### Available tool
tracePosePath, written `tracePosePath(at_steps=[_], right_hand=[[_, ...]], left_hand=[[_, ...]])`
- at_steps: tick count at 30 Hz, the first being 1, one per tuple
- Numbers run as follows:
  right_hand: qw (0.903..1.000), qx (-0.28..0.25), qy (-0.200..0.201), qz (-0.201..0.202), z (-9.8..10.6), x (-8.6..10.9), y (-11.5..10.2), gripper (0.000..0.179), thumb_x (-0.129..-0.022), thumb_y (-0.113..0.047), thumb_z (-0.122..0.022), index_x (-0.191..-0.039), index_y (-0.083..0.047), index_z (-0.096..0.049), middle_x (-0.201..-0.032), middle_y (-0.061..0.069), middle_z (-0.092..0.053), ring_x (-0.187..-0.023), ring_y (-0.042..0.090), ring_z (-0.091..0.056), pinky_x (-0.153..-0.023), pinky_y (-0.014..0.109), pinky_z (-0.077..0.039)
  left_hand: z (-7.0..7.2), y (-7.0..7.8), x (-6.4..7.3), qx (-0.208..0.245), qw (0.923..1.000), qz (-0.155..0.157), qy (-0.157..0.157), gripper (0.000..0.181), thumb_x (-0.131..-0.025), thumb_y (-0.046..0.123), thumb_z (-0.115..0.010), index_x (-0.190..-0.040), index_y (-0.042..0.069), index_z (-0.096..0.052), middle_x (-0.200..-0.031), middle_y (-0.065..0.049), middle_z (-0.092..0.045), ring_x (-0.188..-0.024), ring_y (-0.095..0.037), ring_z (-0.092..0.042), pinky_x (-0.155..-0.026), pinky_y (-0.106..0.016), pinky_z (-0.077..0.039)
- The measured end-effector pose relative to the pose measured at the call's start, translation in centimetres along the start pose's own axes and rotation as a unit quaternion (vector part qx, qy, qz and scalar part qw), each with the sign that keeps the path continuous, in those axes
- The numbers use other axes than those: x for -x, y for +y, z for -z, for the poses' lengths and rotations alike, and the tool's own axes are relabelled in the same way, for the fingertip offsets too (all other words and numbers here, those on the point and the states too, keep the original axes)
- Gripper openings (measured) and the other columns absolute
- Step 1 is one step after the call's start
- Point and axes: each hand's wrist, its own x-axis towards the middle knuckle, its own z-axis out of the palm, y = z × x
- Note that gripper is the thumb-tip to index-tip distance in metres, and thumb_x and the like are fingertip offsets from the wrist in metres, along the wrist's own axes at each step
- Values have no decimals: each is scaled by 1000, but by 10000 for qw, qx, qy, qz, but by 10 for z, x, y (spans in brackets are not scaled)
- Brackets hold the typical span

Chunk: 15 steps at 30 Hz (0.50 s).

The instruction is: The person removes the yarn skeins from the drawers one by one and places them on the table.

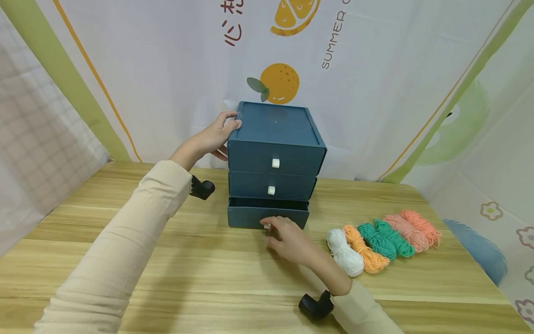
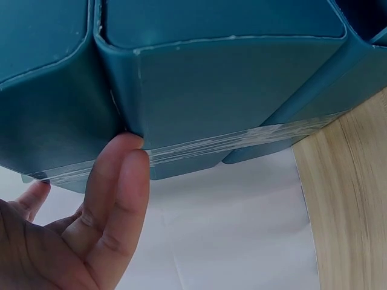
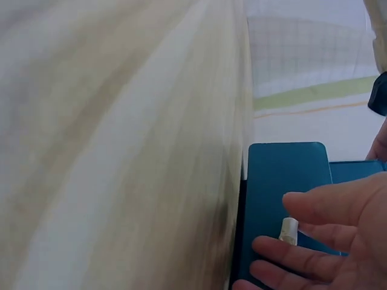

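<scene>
A dark blue three-drawer cabinet point(image 1: 273, 123) with white knobs stands on the wooden table. Its bottom drawer point(image 1: 246, 217) is pulled partly out; the two drawers above are closed. My left hand point(image 1: 214, 137) rests at the cabinet's upper left edge, and its fingertips touch the taped side panel point(image 2: 211, 103) in the left wrist view. My right hand point(image 1: 292, 239) is at the bottom drawer's front. In the right wrist view, its thumb and fingers are spread around the white knob point(image 3: 289, 231), with a gap between thumb and knob.
To the right lie several yarn skeins in a row: white point(image 1: 345, 252), orange point(image 1: 367, 250), green point(image 1: 385, 239) and pink point(image 1: 413, 229). A white cloth printed with oranges point(image 1: 279, 83) hangs behind the cabinet. The wooden tabletop point(image 1: 208, 273) extends in front.
</scene>
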Motion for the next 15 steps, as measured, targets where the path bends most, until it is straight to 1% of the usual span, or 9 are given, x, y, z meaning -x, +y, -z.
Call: tracePosePath(at_steps=[4,8,12,15], right_hand=[[9998,-77,126,-160,0,-7,4,36,-90,-9,-60,-126,-6,-55,-117,11,-59,-109,27,-51,-94,44,-43],[9996,-138,145,-213,0,-12,9,42,-90,-11,-60,-131,-7,-51,-121,11,-57,-114,29,-49,-96,45,-42],[9994,-259,38,-215,0,-12,13,47,-90,-12,-61,-135,-10,-47,-122,12,-55,-116,31,-48,-96,47,-41],[9993,-293,-158,-192,1,-10,14,51,-91,-15,-61,-139,-11,-43,-130,13,-51,-123,31,-45,-100,48,-39]], left_hand=[[-1,1,-1,-17,10000,-14,0,62,-99,48,-22,-149,23,4,-140,-25,-37,-88,-33,-66,-75,-43,-55],[-2,1,-1,-18,10000,-18,13,62,-99,48,-22,-149,23,3,-138,-25,-38,-86,-32,-66,-73,-42,-55],[-3,1,0,20,10000,-5,34,62,-99,48,-22,-149,22,4,-139,-25,-39,-87,-34,-66,-75,-43,-55],[-4,0,2,110,9999,11,22,63,-99,49,-22,-150,24,5,-142,-24,-34,-93,-38,-64,-78,-44,-53]])
